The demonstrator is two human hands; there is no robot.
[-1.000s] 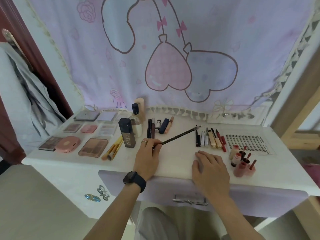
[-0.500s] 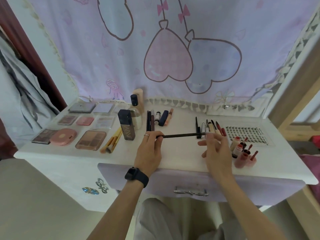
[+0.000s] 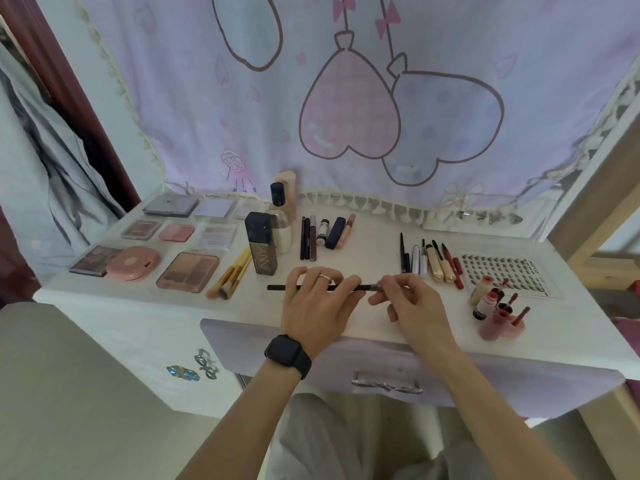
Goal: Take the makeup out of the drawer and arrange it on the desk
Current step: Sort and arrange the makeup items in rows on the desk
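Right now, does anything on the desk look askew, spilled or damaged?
Nothing looks spilled or damaged. The yellow-handled brushes lie slanted beside otherwise straight rows, and the black pencil is crosswise, gripped by the left hand and pinched by the right hand, not yet placed.

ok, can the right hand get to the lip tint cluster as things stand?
Probably yes: only bare desk lies between the right hand and the lip tint cluster, but its fingers pinch the black pencil.
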